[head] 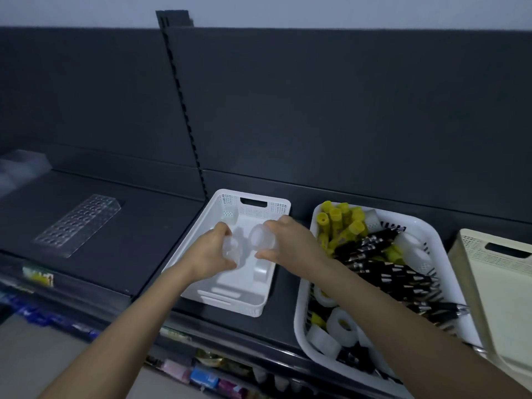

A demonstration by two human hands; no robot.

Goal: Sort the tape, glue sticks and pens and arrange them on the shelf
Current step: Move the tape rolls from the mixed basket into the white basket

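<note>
Head view: two clear tape rolls, both see-through and glossy with little colour, so their edges blur into the white behind them. The left tape roll [231, 250] is in the left hand [211, 250], fingers curled round its near side. The right tape roll [263, 239] is pinched by the right hand [292, 241], thumb low and fingers over the top. The two rolls sit just beside each other, between the hands, over the middle of the white sorting basket [247, 311]. Cannot tell whether they touch each other or the basket floor.

Hard to read: a pale shape [260, 269] on the basket floor below the right roll, possibly another roll, not clear. Fingertips of both hands are partly hidden behind the rolls. The light is dim and the lower shelf goods are blurred.

The mixed basket [300, 289] stands to the right of the sorting basket, under the right forearm. It holds yellow glue sticks [335, 217] at the far end, black pens [383, 269] across the middle and white tape rolls [342, 323] at the near end. The cream basket [495, 272] is cut off at the right edge. The clear holder [79, 223] with rows of holes lies well to the left on the dark shelf [138, 226].
</note>
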